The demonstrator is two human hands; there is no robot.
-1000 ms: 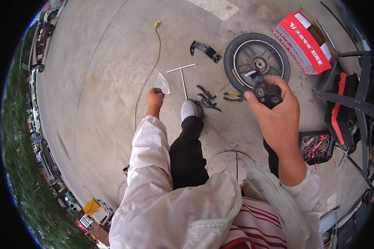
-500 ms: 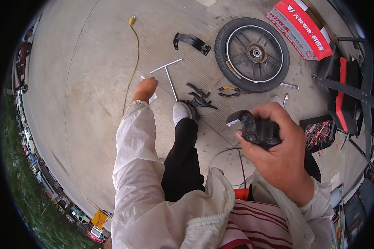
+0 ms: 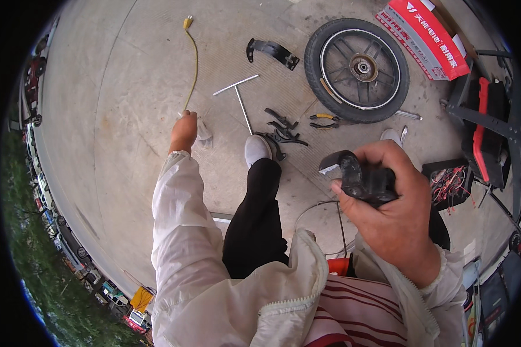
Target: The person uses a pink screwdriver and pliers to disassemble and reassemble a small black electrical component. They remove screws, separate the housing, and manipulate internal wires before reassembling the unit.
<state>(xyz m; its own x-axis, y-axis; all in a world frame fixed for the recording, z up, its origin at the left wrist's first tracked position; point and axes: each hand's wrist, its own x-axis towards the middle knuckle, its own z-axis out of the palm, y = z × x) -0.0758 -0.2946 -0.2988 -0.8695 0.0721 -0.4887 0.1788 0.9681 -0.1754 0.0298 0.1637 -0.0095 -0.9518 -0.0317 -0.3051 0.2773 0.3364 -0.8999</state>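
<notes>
My right hand [image 3: 399, 214] is wrapped round a black molded part [image 3: 367, 179] with a curved, hook-like end and a pale edge inside the hook. Its fingers hide the lower side. Out over the concrete floor, my left hand [image 3: 183, 134] is closed, back of the hand up, beside the lower end of a yellow cord [image 3: 194, 63]. A pale bit shows at its fingertips; what it holds is hidden. Just right of that hand is a see-through, plastic-like piece [image 3: 204, 134]; whether the hand touches it I cannot tell. Black levers [image 3: 285, 132] lie by my shoe.
A T-handle wrench [image 3: 241, 101], yellow-handled pliers [image 3: 324, 121] and a black curved bracket [image 3: 274, 54] lie on the floor. Farther right are a spoked wheel with tyre [image 3: 328, 95], a red carton [image 3: 428, 37], a metal frame [image 3: 486, 122] and a tray of tangled wires [image 3: 448, 184].
My left hand has moved left and slightly nearer, to the yellow cord, and the see-through piece now shows to its right. My right hand keeps its hold on the black part.
</notes>
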